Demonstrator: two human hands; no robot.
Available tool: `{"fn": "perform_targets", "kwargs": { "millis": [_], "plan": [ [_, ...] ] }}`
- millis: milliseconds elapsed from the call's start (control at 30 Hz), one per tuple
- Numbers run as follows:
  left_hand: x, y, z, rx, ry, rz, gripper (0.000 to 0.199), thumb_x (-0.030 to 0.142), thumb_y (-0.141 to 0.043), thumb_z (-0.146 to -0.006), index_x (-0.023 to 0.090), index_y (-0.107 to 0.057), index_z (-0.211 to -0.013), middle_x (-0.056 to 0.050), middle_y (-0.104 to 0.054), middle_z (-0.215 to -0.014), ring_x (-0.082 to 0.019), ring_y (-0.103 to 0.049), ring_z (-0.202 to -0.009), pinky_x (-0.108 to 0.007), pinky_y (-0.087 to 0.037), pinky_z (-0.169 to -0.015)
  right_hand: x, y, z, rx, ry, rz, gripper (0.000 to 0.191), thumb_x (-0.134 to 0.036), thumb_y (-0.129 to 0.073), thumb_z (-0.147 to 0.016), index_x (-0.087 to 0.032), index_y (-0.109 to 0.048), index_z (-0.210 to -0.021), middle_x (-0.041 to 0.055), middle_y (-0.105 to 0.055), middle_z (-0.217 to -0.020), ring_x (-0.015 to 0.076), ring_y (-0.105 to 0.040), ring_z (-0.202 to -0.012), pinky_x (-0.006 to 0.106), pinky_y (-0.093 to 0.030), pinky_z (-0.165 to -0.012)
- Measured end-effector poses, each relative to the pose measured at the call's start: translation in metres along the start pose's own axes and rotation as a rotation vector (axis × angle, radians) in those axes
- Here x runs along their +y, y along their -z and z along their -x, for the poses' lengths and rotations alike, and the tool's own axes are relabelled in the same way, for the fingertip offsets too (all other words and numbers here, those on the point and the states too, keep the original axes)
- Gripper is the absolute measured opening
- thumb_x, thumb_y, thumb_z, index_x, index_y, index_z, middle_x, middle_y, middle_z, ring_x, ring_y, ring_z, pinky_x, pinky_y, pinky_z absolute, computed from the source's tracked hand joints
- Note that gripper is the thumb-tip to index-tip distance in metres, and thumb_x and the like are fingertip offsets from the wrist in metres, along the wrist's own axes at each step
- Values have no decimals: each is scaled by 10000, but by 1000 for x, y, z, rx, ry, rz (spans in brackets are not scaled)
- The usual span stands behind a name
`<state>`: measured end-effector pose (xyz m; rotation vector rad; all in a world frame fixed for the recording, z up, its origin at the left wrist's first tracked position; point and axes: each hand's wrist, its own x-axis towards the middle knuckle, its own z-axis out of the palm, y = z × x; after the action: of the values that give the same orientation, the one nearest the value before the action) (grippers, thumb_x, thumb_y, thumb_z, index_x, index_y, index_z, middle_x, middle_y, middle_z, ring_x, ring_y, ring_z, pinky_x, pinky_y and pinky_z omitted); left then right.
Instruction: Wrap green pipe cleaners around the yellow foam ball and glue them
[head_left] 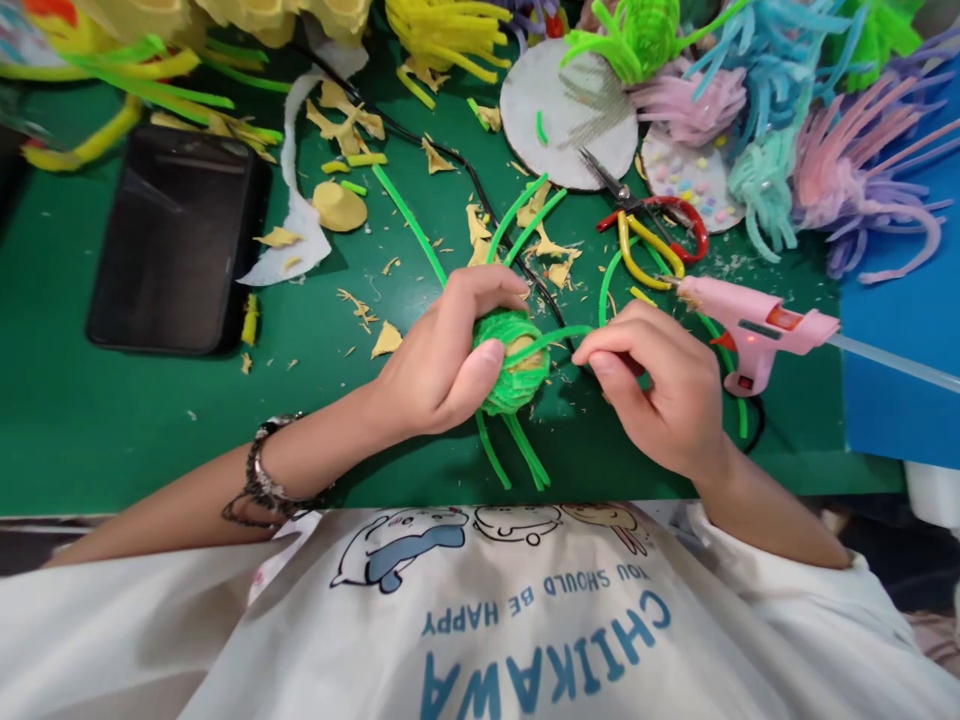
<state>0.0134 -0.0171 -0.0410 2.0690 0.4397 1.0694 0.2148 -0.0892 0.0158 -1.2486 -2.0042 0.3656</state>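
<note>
Near the table's front edge, my left hand (457,360) is wrapped round a small ball (514,390) wound with bright green pipe cleaners. A yellowish patch shows on the ball's right side, and several green ends stick out above and below it. My right hand (656,385) pinches a green pipe cleaner (559,335) that runs from the ball to my fingertips. Beyond that hand lie a pink hot glue gun (765,318) with a small lit light and scissors (652,225) with red and yellow handles.
A black tray (180,240) lies at the left beside a white curved scrap (296,170). Torn yellow bits (386,340) and a black cord (465,160) cross the green table. Pipe-cleaner bundles (787,75) and a white disc (566,115) fill the back right.
</note>
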Motion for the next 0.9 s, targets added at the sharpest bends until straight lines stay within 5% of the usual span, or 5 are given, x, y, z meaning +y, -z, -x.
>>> {"fn": "perform_targets", "kwargs": {
  "millis": [233, 433, 767, 900],
  "plan": [
    [1, 0, 1, -73, -11, -46, 408, 406, -345, -996, 262, -346, -1378, -104, -603, -1162, -268, -642, -1051, -479, -566, -885, 8, -5, 1, -11, 45, 223, 184, -293, -465, -988, -196, -597, -1073, 81, -655, -1092, 207, -606, -1048, 402, -422, -952],
    [0, 3, 1, -68, 13, -101, 378, 353, -335, -999, 267, -342, -1367, -103, -585, -1199, -260, -636, -1095, -461, -579, -892, 5, -4, 3, -76, -6, 10, 135, -176, -495, -974, -207, -557, -857, -45, -639, -728, 66, -589, -650, 199, -426, -611],
    [4, 5, -1, -129, 53, -90, 386, 390, -257, -1025, 245, -287, -1380, -125, -553, -1237, -250, -641, -1082, -459, -594, -852, 2, -4, 5, -23, -40, -13, 126, -200, -558, -945, -205, -593, -824, -49, -671, -711, 45, -576, -578, 155, -411, -491],
    [4, 3, -2, -116, 40, -40, 405, 403, -257, -1029, 247, -280, -1402, -136, -528, -1295, -251, -628, -1113, -453, -586, -873, 1, -4, 8, -13, -168, -77, 21, -210, -585, -919, -205, -583, -898, -85, -506, -610, 23, -431, -483, 134, -322, -408]
  ]
}}
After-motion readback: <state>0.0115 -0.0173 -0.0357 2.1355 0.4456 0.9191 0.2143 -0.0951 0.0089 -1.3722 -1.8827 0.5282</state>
